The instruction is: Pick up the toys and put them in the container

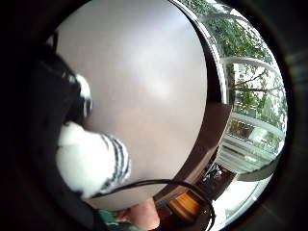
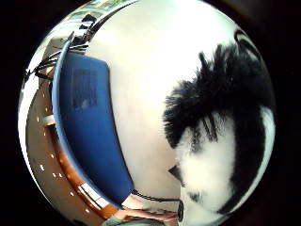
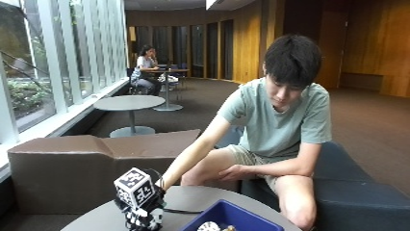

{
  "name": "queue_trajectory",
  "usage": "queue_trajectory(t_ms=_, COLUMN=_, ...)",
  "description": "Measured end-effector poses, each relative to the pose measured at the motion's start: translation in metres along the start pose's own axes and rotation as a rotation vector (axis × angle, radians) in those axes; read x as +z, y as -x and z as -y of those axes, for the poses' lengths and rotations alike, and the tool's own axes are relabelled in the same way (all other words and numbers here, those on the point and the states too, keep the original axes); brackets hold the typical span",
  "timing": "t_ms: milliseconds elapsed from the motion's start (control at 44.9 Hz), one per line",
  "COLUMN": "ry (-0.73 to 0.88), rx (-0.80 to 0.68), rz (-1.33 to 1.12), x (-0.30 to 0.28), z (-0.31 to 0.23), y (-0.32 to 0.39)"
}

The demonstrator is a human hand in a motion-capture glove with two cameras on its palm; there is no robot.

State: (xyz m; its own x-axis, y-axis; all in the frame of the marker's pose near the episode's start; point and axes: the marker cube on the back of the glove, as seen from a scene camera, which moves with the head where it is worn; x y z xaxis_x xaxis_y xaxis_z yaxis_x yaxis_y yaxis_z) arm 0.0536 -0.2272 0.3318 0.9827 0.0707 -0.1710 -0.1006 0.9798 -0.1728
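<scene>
One toy at least lies in the blue container [image 3: 240, 219] already. Another, a black-and-white plush toy [image 2: 221, 141], sits on the table [image 3: 185, 197] beside it, with the gloved right hand [image 3: 142, 211] curled around it, not yet carried over to the container.

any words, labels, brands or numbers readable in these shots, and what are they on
No readable text in any view.
The blue container: no label or brand shows; a darker patch on its wall in the thumb side palm view is too blurred to read.
The black and white plush toy under the gloved right hand: no tag visible.
The person's shirt: plain, no print.
</scene>
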Motion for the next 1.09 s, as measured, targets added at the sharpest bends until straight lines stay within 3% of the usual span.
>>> queue_trajectory(t_ms=201, ry=0.033, rx=-0.004, rz=0.053, x=-0.057, z=-0.042, y=-0.014)
queue_trajectory(t_ms=513, ry=-0.187, rx=-0.023, rz=0.017, x=-0.245, z=-0.087, y=0.006)
queue_trajectory(t_ms=646, ry=-0.259, rx=-0.072, rz=-0.019, x=-0.296, z=-0.105, y=0.055)
queue_trajectory(t_ms=847, ry=-0.335, rx=-0.194, rz=-0.010, x=-0.326, z=-0.112, y=0.148)
queue_trajectory(t_ms=1092, ry=-0.341, rx=-0.287, rz=0.008, x=-0.324, z=-0.115, y=0.250)
